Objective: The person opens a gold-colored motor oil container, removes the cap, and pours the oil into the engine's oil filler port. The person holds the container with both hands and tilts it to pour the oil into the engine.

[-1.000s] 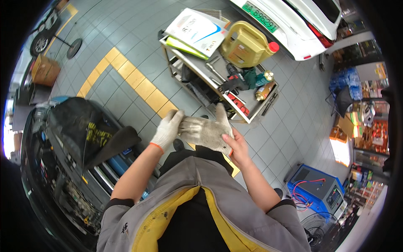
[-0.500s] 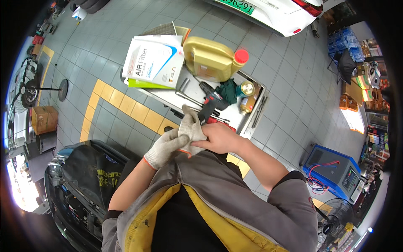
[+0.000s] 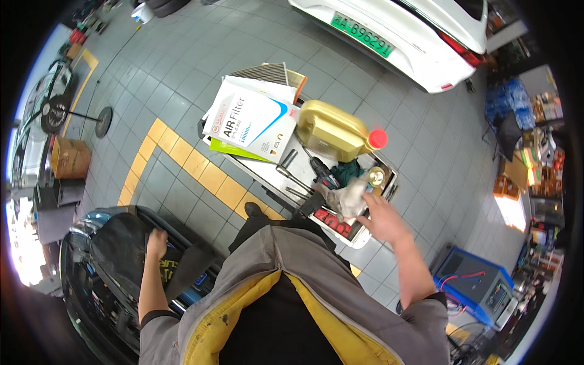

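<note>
Now both hands (image 3: 385, 219) are bare, gloves (image 3: 348, 199) over the cart (image 3: 359, 238).

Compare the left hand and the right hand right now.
The left hand shows over the black fender cover; the right hand is at the knit gloves. The left hand looks loosely curled; the right hand has thumb and fingers spread. Both are bare.

From my remote feed I make out big dark lettering on the white box (image 3: 249, 125), smaller blue characters beneath it and little icons by one corner. Dark characters and digits fill the green plate (image 3: 362, 34) on the white car (image 3: 420, 52). Yellow letters show partly on the black cover (image 3: 118, 243).
</note>
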{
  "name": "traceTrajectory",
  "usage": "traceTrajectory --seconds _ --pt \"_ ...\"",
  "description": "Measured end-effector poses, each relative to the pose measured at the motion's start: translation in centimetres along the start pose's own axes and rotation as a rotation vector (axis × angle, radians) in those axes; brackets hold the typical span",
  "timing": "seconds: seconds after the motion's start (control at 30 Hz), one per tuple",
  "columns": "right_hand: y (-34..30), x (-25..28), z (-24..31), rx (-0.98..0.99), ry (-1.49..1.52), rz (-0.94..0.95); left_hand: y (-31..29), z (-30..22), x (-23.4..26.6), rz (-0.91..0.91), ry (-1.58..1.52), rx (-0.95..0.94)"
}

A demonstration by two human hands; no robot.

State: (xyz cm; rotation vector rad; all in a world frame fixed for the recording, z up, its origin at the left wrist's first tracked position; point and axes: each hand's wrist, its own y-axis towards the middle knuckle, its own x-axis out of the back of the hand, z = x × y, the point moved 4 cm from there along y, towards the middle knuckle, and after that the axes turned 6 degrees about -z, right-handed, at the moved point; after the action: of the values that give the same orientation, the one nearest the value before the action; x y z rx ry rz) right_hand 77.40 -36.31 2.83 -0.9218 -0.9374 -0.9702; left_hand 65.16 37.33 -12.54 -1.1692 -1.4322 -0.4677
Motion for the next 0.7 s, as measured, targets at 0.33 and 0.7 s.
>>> traceTrajectory --seconds 0.33,0.7 --pt "19.7 -5.1 2.4 -0.144 2.554 -0.428 -33.2 0.9 -21.5 0.464 -0.489 0.466" --pt "16.4 -0.1 1.2 -0.251 2.370 -0.343 -41.1 1.0 -26.4 0.287 -0.599 0.703"
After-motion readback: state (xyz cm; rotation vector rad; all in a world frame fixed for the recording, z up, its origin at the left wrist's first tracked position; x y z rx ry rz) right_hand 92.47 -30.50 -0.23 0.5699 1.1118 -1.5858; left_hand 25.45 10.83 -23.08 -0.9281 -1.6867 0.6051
